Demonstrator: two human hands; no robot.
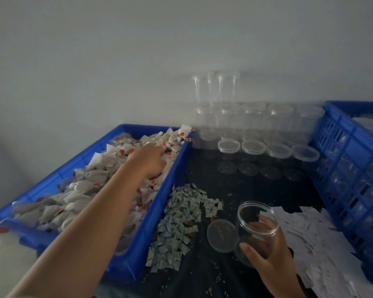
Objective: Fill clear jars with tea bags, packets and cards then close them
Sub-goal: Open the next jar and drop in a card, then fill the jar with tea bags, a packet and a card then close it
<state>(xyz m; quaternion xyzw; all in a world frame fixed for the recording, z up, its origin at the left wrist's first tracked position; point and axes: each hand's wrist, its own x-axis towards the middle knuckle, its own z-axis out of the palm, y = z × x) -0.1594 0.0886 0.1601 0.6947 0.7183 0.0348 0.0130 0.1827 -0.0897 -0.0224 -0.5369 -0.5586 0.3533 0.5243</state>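
Reached the left hand (148, 160) into tea bags (91, 179) in the blue tray (138, 250), fingers (161, 157) dug in, grasp unclear. Gripped the open jar (256, 220) in the curled right hand (265, 252), at the desk (245, 190). Called for a light pinch, jar tilted near.

The person's left arm (89, 224) shows as a long, slender, bare forearm ending in a bare left hand (148, 161). The right hand (267, 254) and its wrist are bare as well, with slim fingers and a short, plain thumbnail. Whether a sleeve edge shows at the bottom-left corner cannot be told.
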